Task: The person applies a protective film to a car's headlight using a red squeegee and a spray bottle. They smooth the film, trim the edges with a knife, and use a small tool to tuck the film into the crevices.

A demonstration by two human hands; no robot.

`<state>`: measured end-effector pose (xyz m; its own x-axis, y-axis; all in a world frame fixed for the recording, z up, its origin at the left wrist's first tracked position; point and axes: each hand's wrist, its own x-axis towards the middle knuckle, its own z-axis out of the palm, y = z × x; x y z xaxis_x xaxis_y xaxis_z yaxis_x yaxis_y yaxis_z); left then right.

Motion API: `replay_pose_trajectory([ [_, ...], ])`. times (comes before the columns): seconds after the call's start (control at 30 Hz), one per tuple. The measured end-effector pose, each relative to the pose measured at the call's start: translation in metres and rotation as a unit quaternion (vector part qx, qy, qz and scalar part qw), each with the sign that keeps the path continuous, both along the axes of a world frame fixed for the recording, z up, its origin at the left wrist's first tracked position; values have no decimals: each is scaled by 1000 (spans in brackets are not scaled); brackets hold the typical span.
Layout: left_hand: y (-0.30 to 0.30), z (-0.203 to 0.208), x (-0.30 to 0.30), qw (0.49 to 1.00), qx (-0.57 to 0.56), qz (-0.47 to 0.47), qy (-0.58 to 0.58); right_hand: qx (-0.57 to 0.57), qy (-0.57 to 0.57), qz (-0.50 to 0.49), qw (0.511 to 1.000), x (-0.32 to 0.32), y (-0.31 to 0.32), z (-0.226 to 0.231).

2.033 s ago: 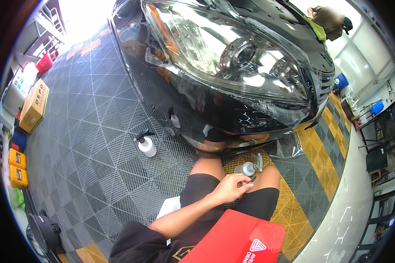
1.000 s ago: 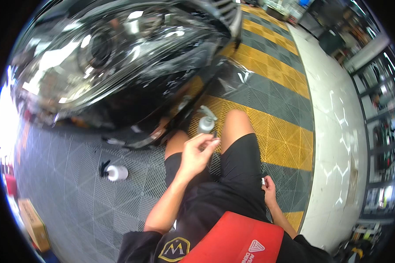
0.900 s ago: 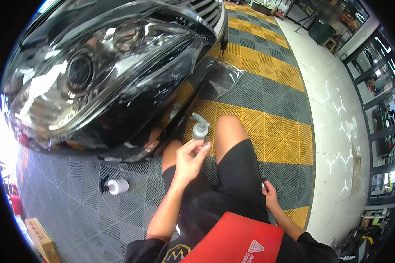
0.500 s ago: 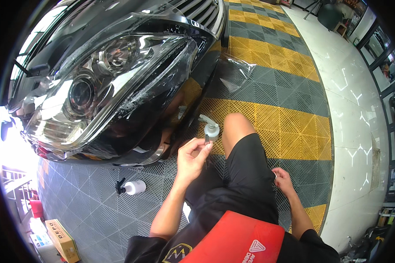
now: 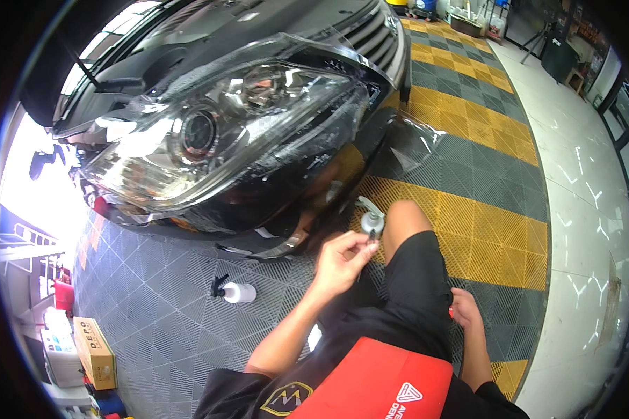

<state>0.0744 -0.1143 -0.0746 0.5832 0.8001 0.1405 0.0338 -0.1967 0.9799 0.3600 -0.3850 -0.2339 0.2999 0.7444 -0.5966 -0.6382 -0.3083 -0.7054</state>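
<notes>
Showing the head view, which looks down over a seated person's lap toward the front corner of a black car [image 5: 286, 209]. The left hand [image 5: 342, 264] is raised above the lap, thumb and forefinger pinching a small dark piece [image 5: 373, 236], its exact kind too small to tell. Directly behind that piece, between the knees, a spray bottle [image 5: 371, 222] with a pale trigger head overlaps it in the line of sight. The right hand [image 5: 466, 307] is low beside the right thigh, fingers curled near a red object [image 5: 451, 313]; whether it grips this cannot be told. Ahead lies the headlight [image 5: 220, 143], with clear film [image 5: 321, 119], wrinkled and streaked, over it and the surrounding bodywork. A white bottle [image 5: 239, 292] with a black trigger lies on the floor tiles to the left. As a judgement on handling: a piece so slight is best held lightly near its end, the wrist relaxed, any edge turned away from the bare knee and kept off the film until deliberately applied.
</notes>
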Motion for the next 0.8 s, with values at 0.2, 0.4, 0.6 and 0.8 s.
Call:
replay_pose_trajectory([
  [0.2, -10, 1, -23, 1000, 0, -5, 26, 66, 99, 8, 993, -8, -11, 27],
  [0.4, -16, 3, -26, 999, 1, -36, 25, 96, 135, -140, 976, -14, -41, -9],
  [0.6, -17, 3, -25, 999, -4, -41, 21, 75, -27, -100, 992, -44, -13, 7],
  [0.8, -19, 4, 0, 998, -34, -49, -38, -124, -527, 243, 805, -34, -19, 14],
])
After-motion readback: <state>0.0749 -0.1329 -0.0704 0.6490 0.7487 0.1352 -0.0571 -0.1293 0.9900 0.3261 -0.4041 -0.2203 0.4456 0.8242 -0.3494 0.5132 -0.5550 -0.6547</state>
